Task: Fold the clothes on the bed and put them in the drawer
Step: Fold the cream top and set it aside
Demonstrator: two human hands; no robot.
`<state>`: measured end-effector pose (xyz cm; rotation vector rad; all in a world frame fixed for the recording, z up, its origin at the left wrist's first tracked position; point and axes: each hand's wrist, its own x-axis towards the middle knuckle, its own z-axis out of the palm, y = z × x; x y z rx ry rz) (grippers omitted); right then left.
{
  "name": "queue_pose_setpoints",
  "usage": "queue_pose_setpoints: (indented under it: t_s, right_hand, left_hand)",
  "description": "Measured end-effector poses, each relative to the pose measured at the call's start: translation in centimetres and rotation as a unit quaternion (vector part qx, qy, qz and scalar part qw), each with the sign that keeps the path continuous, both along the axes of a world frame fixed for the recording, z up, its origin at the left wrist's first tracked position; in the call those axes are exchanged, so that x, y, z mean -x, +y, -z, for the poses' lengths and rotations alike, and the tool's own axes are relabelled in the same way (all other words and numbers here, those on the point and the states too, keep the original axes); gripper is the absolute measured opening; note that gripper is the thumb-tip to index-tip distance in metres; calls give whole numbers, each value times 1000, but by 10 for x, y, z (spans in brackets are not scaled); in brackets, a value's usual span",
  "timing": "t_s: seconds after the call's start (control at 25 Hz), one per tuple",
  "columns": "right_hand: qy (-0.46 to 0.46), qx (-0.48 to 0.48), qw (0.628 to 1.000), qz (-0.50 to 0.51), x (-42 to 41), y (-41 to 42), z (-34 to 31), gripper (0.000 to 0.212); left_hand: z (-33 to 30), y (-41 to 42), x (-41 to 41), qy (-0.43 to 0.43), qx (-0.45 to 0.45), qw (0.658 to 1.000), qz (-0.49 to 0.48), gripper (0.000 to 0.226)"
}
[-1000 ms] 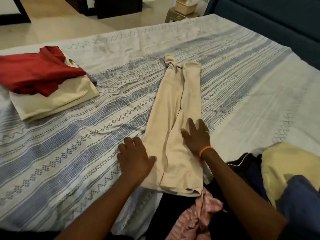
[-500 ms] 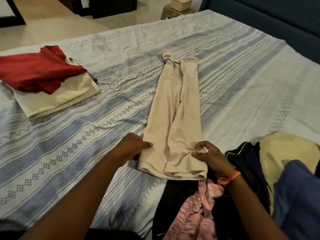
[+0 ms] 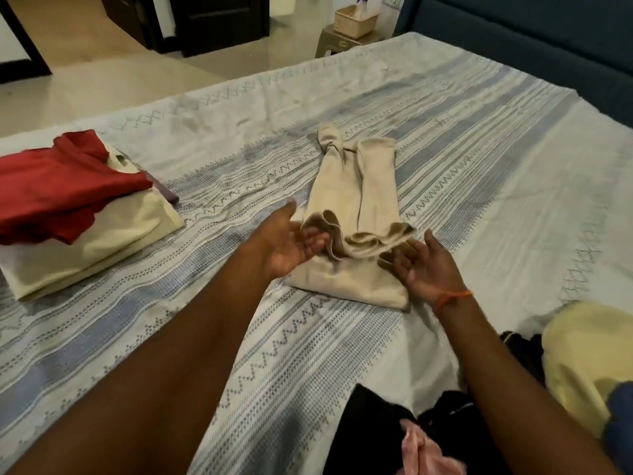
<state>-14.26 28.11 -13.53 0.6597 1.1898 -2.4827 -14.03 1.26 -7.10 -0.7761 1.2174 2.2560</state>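
Folding soft, limp beige cotton trousers (image 3: 356, 200); waistband draped over upturned, relaxed left hand (image 3: 291, 245) and right hand (image 3: 424, 265), neither gripping; best pinched at corners.

No readable text, labels, brands, numbers or signs anywhere in the head view. The bedsheet (image 3: 479, 186) carries only woven zigzag and dot patterns, no letters. The beige garment (image 3: 359, 186), the red garment (image 3: 58, 186) and the small basket (image 3: 356, 20) show no print or tags that can be read.
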Motion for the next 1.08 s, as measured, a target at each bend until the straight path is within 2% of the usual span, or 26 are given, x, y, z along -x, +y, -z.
queue_pose_setpoints:
  t_s: [0.04,0.08,0.12,0.16,0.2,0.28,0.32,0.36,0.4,0.44,0.48,0.52,0.64,0.76,0.84,0.96,1.0,1.08]
  right_hand:
    - [6,-35,997,71,2,-4,15,22]
    - [15,-78,989,126,-1,-7,29,15]
    - [26,-112,980,163,-5,-10,40,11]
    - [38,-139,972,184,-11,-12,46,10]
    - [49,-162,966,193,-14,-12,49,9]
    - [61,-224,953,194,-15,-12,46,4]
    - [68,-295,935,184,-15,-12,43,3]
    - [75,-409,894,167,-17,-9,45,8]
    - [88,-534,830,137,-21,-7,48,17]
    - [95,-625,769,99,-27,-6,53,28]
    - [97,-666,737,64,-34,-8,55,35]
    - [95,-672,734,34,-37,-11,57,38]
    - [98,-668,738,-18,-38,-15,50,30]
    - [90,-637,764,-46,-52,-14,29,25]
    - [93,-654,745,-98,-81,-20,25,27]
    - [125,-655,712,-220,-148,-37,26,32]
    - [116,-637,716,-261,-169,-41,25,34]
    - [66,-576,763,-286,-189,-47,23,32]
  left_hand:
    - [9,0,5,8,79,997,5,38]
    - [23,0,3,25,211,976,42,36]
    - [39,0,-3,55,356,928,94,31]
    - [53,-1,-12,103,458,873,130,25]
    - [63,-1,-20,142,502,842,137,20]
    - [72,1,-28,170,512,832,127,20]
    - [75,1,-29,173,505,835,135,24]
    - [78,2,-29,171,483,847,143,27]
    - [81,2,-28,167,457,861,146,28]
    - [82,2,-28,168,452,864,146,27]
    - [81,1,-28,169,464,858,145,23]
    - [80,0,-29,168,465,858,136,19]
    - [75,-5,-35,134,416,893,111,20]
    - [64,-16,-48,97,429,891,114,23]
    - [57,-29,-64,81,461,867,169,21]
    - [53,-62,-114,44,494,803,330,22]
    - [53,-74,-134,20,483,796,365,26]
    - [52,-90,-161,6,460,806,372,34]
